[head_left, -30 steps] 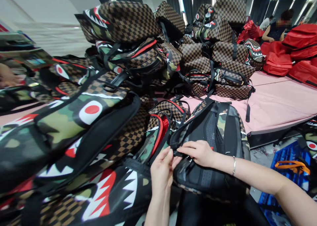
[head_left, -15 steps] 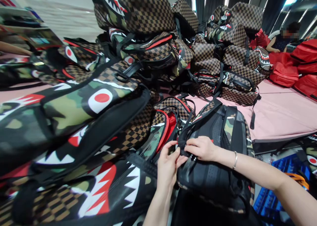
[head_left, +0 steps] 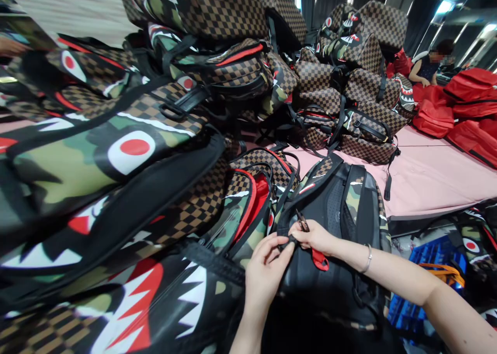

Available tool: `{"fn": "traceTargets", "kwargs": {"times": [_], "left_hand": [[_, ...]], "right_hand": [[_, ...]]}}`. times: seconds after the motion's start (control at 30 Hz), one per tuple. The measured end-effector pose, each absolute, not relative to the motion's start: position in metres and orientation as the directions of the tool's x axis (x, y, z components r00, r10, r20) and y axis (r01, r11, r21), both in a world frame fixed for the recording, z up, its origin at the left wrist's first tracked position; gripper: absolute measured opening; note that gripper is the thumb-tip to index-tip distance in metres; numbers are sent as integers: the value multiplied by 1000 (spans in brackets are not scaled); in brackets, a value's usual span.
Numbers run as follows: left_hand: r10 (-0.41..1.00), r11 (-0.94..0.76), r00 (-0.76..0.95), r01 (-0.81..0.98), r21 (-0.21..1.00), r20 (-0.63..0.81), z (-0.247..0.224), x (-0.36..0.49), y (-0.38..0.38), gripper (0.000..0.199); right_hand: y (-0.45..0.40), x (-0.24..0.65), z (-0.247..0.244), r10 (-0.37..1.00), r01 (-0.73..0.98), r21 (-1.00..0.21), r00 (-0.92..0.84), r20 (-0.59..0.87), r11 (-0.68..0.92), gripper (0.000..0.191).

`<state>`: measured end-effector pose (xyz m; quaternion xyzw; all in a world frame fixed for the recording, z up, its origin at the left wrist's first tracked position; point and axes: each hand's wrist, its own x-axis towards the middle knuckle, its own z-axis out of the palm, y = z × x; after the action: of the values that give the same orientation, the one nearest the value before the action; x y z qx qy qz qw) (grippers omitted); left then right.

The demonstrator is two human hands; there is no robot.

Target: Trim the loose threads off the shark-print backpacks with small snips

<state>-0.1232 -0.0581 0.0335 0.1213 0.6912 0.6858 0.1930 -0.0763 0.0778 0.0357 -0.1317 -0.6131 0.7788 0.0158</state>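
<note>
A black-backed backpack [head_left: 330, 286] with camouflage and checkered trim lies in front of me, its padded back facing up. My left hand [head_left: 267, 263] is closed, pinching the end of a black shoulder strap [head_left: 286, 220] between thumb and fingers. Right against it, my right hand [head_left: 312, 236] is closed on small scissors [head_left: 320, 261]. Their red handle loop hangs below the palm, and dark blades point up past the fingers. The right fingertips also meet the strap by the left thumb; what exactly lies between them is hidden.
Shark-print backpacks [head_left: 132, 152] crowd the left side. More checkered bags [head_left: 229, 12] are stacked behind, on a pink-covered table [head_left: 419, 173]. Red bags [head_left: 469, 95] lie at far right near another person [head_left: 427, 69]. A blue crate [head_left: 411, 292] is low at right.
The scissors' red handle and raised blades now show in my right hand, which has turned. My left hand keeps its pinch on the strap. The view has shifted slightly to the right.
</note>
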Motion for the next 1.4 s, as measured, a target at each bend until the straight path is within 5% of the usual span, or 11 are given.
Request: {"fn": "traceTargets", "kwargs": {"times": [0.17, 0.27, 0.4, 0.63, 0.8, 1.1, 1.4], "left_hand": [[370, 197, -923, 189, 962, 105, 30, -116, -57, 23], [368, 197, -919, 225, 954, 140, 31, -113, -57, 20], [365, 58, -931, 25, 998, 2, 28, -111, -58, 22], [392, -105, -887, -308, 946, -245, 24, -110, -57, 25], [372, -228, -798, -574, 787, -474, 29, -112, -57, 21], [486, -282, -715, -672, 685, -502, 30, -115, -57, 17], [469, -288, -742, -641, 711, -479, 22, -112, -58, 36]], "right_hand": [[72, -71, 34, 273, 108, -977, -949, -156, -184, 29], [70, -67, 32, 408, 107, -994, -908, -93, 14, 20], [66, -64, 35, 522, 169, -952, -853, -11, 255, 13], [62, -64, 39, 540, 195, -937, -842, -8, 290, 13], [65, -55, 41, 565, 150, -930, -822, 70, 335, 13], [71, -24, 36, 371, -14, -693, -836, 403, 721, 14], [70, -23, 32, 274, -27, -535, -837, 474, 844, 18]]}}
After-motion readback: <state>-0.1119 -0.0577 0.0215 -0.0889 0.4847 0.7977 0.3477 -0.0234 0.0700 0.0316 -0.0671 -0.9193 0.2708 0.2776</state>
